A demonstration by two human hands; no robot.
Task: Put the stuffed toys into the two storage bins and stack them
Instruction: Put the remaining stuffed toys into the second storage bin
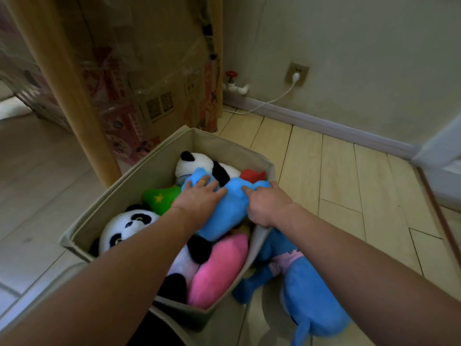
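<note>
Your left hand (199,198) is lying flat with fingers spread, pressing down on the blue stuffed toy (224,216). Your right hand (267,206) is curling its fingers into the same toy's far side, gripping the plush near the bin's right wall. The toy is sitting on top of the pile in the beige storage bin (139,176), over two pandas (124,228), a pink toy (219,265) and a green one (159,198). Another blue toy (306,285) is lying on the wooden floor (349,183) just beside the bin.
</note>
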